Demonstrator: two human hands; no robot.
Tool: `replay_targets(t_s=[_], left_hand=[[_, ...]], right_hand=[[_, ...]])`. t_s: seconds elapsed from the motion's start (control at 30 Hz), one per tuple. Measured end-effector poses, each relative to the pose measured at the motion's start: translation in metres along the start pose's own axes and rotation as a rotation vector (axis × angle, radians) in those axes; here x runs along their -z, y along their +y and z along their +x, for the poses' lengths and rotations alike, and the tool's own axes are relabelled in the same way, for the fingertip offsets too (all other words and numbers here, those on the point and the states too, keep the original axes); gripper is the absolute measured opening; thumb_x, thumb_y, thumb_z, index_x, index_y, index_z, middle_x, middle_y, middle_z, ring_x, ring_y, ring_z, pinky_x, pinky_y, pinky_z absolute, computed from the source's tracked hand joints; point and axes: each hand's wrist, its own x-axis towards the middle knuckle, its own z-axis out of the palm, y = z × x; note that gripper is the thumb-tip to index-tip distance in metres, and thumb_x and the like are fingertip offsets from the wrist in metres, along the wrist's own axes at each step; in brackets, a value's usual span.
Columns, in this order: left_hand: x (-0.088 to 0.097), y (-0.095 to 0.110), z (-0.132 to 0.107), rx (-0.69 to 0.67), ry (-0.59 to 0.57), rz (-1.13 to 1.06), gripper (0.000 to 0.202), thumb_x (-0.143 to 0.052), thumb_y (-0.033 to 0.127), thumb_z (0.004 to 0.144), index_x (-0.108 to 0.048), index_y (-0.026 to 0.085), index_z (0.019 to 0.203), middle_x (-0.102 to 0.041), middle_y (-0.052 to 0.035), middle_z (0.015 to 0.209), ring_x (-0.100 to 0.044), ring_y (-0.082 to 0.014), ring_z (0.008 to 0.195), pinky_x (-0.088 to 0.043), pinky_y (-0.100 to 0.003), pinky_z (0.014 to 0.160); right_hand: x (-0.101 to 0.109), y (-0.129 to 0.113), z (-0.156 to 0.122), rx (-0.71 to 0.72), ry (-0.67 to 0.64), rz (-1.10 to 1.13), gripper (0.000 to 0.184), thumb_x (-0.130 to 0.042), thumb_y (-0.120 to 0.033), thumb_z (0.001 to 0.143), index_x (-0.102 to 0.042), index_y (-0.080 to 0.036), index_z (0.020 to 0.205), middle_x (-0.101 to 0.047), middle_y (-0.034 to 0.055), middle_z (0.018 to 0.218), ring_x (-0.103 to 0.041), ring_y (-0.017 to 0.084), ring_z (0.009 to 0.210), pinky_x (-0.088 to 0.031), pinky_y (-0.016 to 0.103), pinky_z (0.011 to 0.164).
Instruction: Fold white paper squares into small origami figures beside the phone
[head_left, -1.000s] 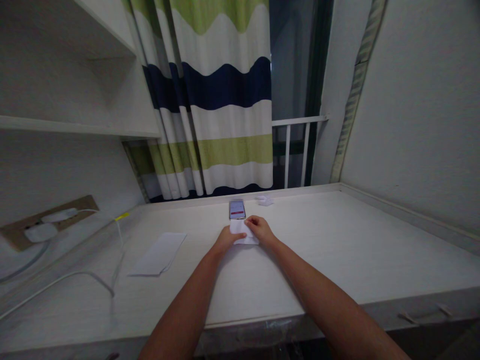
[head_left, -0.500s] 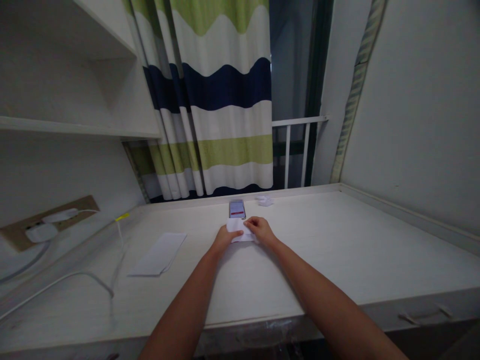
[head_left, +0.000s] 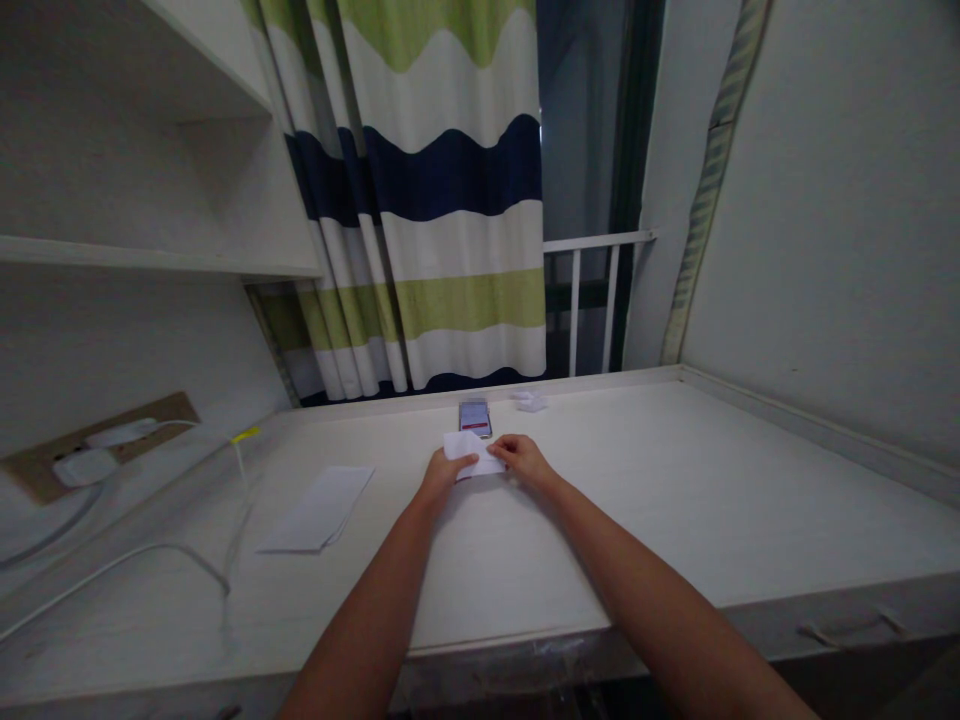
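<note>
A small folded piece of white paper (head_left: 469,453) lies on the pale wooden desk (head_left: 675,500), held between both hands. My left hand (head_left: 442,472) pinches its left edge, fingers closed on it. My right hand (head_left: 526,459) grips its right side, also closed on it. Just beyond the paper a phone (head_left: 475,414) lies flat with its screen lit.
A folded white sheet (head_left: 319,508) lies to the left on the desk. A small crumpled white scrap (head_left: 530,401) sits at the back near the striped curtain (head_left: 435,190). White cables (head_left: 150,555) run from a wall socket (head_left: 90,452) on the left.
The paper has been folded smaller and shifted slightly away from me, towards the phone. Both hands moved with it and keep hold of it.
</note>
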Motion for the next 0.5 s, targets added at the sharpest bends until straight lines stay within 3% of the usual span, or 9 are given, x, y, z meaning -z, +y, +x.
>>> replay_targets(t_s=[0.5], left_hand=[[-0.0001,0.0039,-0.0021,0.006,0.045,-0.007,0.033,-0.068,0.011,0.052,-0.063,0.011,0.085,-0.068,-0.0074,0.08,-0.062,-0.0173,0.067,-0.048,-0.025,0.058]], right_hand=[[-0.0009,-0.0027,0.0,-0.01,-0.002,0.038,0.023,-0.056,-0.036,0.064,-0.056,-0.013,0.06,-0.044,-0.0043,0.045,-0.036,0.007,0.042,-0.026,0.021,0.042]])
